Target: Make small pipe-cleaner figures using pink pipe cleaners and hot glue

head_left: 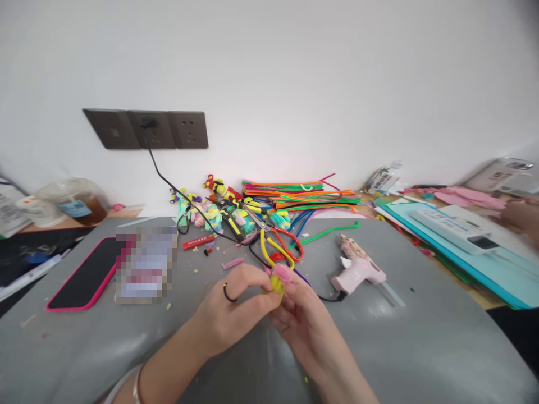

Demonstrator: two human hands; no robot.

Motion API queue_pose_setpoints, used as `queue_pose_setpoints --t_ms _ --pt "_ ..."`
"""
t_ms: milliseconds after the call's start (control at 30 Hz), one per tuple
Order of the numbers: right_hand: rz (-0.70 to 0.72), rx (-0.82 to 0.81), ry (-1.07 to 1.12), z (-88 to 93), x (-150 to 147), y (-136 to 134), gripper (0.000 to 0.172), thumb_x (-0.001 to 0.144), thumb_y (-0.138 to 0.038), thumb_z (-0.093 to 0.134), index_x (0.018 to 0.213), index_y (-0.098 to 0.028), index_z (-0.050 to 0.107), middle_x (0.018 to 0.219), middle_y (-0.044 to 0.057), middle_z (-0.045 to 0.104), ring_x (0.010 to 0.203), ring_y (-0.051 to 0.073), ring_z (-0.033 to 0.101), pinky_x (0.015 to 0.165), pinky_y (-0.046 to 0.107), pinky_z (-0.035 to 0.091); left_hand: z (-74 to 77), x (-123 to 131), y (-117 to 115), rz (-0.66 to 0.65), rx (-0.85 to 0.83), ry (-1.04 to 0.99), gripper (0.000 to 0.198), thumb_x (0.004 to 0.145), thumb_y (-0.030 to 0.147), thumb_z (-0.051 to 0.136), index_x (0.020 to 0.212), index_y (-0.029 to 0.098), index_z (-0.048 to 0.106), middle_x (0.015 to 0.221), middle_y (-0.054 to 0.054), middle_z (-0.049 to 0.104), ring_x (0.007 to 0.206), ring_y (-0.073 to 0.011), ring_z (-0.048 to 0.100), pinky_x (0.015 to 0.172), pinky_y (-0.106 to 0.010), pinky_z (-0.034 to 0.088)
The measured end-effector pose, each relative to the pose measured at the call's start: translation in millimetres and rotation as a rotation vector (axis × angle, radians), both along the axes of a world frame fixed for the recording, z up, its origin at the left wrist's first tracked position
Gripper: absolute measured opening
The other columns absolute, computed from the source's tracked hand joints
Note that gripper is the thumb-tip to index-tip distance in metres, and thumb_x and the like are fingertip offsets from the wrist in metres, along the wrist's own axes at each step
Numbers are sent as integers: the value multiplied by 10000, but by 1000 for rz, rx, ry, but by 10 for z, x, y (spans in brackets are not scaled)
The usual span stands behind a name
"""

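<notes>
Two bare hands pinching a fuzzy yellow-and-pink piece

At the centre of the frame, just below the middle, a person's left hand (236, 314) and right hand (305, 320) are meeting over a small fuzzy yellow-and-pink piece (275, 286). The left thumb and index finger are clamping together on its yellow part, a thin black ring (229, 293) circling one finger. The right thumb and fingertips are closing on the piece from the other side; its pink top is poking up between the hands. A bent, fuzzy yellow strand (269, 241) is looping just above, and I can't tell whether it is joining the piece.

Beyond that, scissors with orange handles (290, 244) are lying open-looped on the grey table covering (421, 348). A pale pink glue gun (357, 266) is resting on its side right of centre. Upper centre, a bundle of orange, green and red fuzzy stems (311, 193) is lying near the white wall (269, 73). Left of centre, a black phone with a bright pink edge (88, 275) is lying flat. At the right edge, another person's blurred hand (522, 216) is showing.
</notes>
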State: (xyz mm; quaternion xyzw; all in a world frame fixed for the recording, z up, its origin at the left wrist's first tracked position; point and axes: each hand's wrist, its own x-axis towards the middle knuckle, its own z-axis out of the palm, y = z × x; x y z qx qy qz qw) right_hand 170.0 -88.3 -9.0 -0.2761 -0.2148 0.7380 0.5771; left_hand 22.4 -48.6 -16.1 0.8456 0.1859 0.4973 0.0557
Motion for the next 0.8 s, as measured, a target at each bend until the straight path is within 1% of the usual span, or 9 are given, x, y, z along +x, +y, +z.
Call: queue_pose_setpoints --t_ms 133,267,333,400,467,567,600,667,800 --pt "-3 25 -3 -7 9 10 300 735 -399 830 792 -188 625 583 -104 316 484 55 132 461 174 185 -8 -11 7 -22 -15 44 166 946 71 542 1006 205 619 965 -37 636 906 -132 635 901 -273 543" --pt "-24 49 -28 -14 40 27 294 751 -411 814 773 -189 623 557 -112 291 458 51 109 438 185 160 17 2 26 -42 -36 12 280 870 34 553 1091 206 539 988 -60 629 905 -157 629 863 -313 557" --pt "-29 39 -43 -16 67 42 303 742 -415 821 771 -188 622 549 -120 261 454 49 99 437 190 150 36 10 45 -66 -92 -21 336 830 56 566 1127 199 503 1017 -80 632 927 -176 630 846 -321 555" --pt "-31 28 -66 -23 96 67 310 737 -411 827 767 -184 617 550 -124 237 459 48 96 444 191 151 47 11 67 -82 -178 -36 350 809 91 576 1132 196 490 1025 -87 633 937 -186 627 811 -305 546" --pt "-30 35 -96 -47 118 102 305 745 -404 821 773 -177 619 555 -123 254 465 46 102 449 188 162 49 3 88 -78 -296 -4 286 823 139 578 1092 200 503 981 -67 637 882 -178 619 756 -280 527" --pt "-17 50 -146 -123 126 169 284 755 -391 802 789 -167 632 555 -107 337 464 45 137 449 181 180 46 -6 105 -68 -492 126 110 904 252 545 1002 201 545 866 -29 643 775 -165 604 690 -264 484" --pt "-15 49 -155 -156 122 190 282 744 -384 806 785 -167 632 553 -102 357 464 46 150 448 180 182 45 -5 106 -65 -543 171 111 931 293 523 982 200 557 838 -22 646 759 -166 604 685 -268 473" --pt "-19 40 -153 -220 113 226 283 715 -367 821 765 -169 625 551 -94 388 467 48 164 448 177 186 42 0 106 -47 -605 246 178 963 350 482 944 201 577 802 -13 656 737 -171 609 708 -285 462" --pt "0 20 -157 -301 106 261 302 683 -369 841 768 -166 634 583 -67 466 484 52 200 458 173 207 25 20 104 42 -648 352 230 953 379 478 826 206 562 678 18 633 629 -164 596 803 -336 454"
